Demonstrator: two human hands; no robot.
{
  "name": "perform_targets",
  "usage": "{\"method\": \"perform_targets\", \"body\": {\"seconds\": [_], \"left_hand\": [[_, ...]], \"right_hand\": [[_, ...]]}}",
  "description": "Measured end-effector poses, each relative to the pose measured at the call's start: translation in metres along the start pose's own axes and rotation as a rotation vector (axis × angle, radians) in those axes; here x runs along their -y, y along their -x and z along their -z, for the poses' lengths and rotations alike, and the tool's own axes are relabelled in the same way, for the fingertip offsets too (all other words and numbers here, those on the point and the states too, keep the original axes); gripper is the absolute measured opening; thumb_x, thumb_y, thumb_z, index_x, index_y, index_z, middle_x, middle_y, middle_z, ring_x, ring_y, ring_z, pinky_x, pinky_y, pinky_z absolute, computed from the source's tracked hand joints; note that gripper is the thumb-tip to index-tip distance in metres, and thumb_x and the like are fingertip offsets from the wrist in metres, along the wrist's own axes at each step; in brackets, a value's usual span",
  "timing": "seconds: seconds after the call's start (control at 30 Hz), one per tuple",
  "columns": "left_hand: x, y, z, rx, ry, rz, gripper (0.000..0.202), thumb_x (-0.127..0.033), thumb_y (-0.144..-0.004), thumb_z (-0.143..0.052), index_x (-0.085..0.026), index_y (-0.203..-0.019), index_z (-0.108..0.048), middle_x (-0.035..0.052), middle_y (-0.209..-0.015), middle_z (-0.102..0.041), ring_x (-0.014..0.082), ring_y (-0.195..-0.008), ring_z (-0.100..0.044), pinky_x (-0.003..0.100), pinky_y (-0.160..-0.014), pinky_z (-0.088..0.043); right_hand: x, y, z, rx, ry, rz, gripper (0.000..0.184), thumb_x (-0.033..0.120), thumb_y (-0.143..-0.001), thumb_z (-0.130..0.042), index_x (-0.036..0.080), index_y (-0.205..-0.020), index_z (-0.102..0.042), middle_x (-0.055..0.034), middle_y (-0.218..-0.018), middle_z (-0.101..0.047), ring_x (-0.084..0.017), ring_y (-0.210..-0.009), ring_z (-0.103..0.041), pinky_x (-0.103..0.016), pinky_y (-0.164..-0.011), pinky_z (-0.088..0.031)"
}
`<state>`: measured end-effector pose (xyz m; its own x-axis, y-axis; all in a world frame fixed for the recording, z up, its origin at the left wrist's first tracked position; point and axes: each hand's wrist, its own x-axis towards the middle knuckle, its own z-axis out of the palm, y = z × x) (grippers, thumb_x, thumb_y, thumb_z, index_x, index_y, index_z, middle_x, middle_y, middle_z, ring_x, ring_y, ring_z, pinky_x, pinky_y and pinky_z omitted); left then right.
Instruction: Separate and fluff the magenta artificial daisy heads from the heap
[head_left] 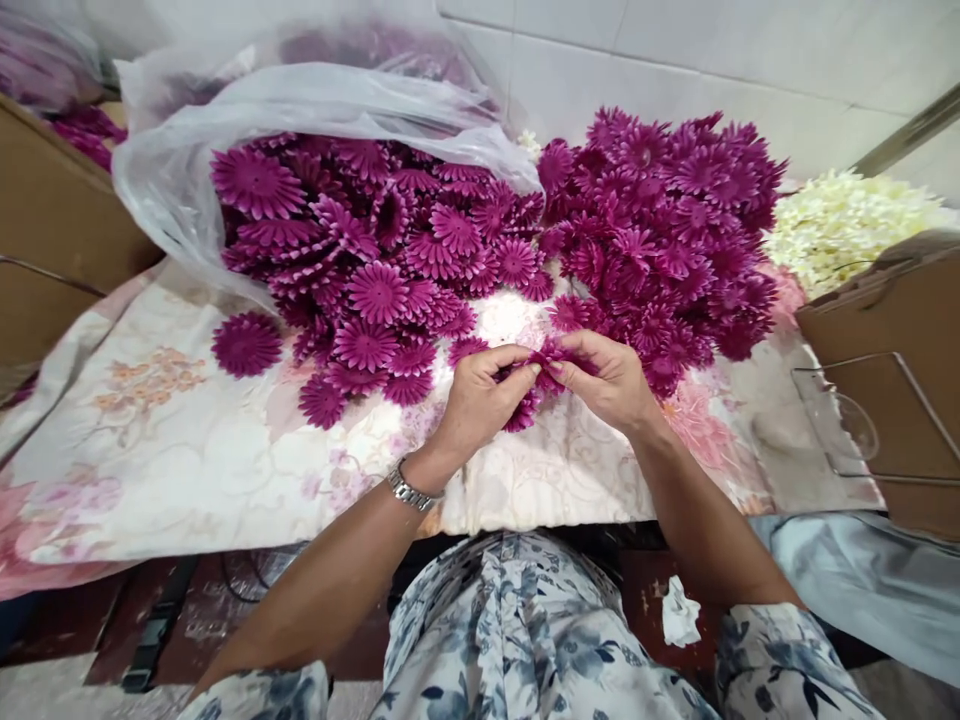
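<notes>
Both hands meet over the middle of the cloth-covered table. My left hand, with a metal watch at the wrist, pinches a magenta artificial flower between thumb and fingers. From the other side my right hand pinches the same flower, whose petals are partly hidden by the fingertips. Just below the left fingertips another magenta flower head shows. To the left, loose flat flower heads spill from a clear plastic bag. Behind my right hand stands a heap of fuller magenta flowers.
Pale yellow-white flowers lie at the far right, behind a cardboard box with a wire frame. Another cardboard box stands at the left. A single flower head rests on the floral tablecloth. A tiled wall closes the back.
</notes>
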<state>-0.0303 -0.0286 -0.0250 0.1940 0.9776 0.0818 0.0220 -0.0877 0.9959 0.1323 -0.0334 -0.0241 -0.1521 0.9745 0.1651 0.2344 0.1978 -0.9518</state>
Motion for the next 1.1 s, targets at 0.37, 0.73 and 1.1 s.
{"method": "perform_targets", "body": {"seconds": [0.37,0.73,1.1], "left_hand": [[-0.003,-0.003,0.000,-0.066,0.439,0.377,0.030,-0.044,-0.067,-0.075,-0.014,-0.069,-0.069,-0.0021,-0.058,-0.055,0.0063,-0.053,-0.045,0.020,-0.052,-0.035],[-0.010,-0.002,-0.005,-0.029,0.756,0.517,0.016,-0.014,-0.061,-0.067,-0.014,-0.077,-0.065,-0.0014,-0.070,-0.063,0.0084,-0.062,-0.056,0.021,-0.060,-0.044],[0.004,0.001,-0.006,-0.094,0.507,0.151,0.011,-0.010,-0.065,-0.068,-0.017,-0.073,-0.063,-0.0039,-0.068,-0.058,0.0063,-0.060,-0.052,0.019,-0.057,-0.042]], "right_hand": [[0.042,-0.023,0.083,-0.348,0.415,0.099,0.015,0.032,-0.083,-0.060,0.020,-0.088,-0.068,-0.0035,-0.083,-0.066,-0.015,-0.071,-0.059,-0.032,-0.064,-0.050],[0.036,-0.008,0.061,-0.353,0.829,0.375,0.021,0.034,-0.089,-0.052,0.020,-0.084,-0.068,-0.0067,-0.084,-0.069,-0.020,-0.082,-0.063,-0.037,-0.079,-0.049],[0.013,-0.004,0.002,0.068,0.266,-0.014,0.019,0.033,-0.078,-0.065,0.017,-0.074,-0.055,0.0043,-0.063,-0.053,-0.007,-0.056,-0.044,-0.022,-0.051,-0.035]]}}
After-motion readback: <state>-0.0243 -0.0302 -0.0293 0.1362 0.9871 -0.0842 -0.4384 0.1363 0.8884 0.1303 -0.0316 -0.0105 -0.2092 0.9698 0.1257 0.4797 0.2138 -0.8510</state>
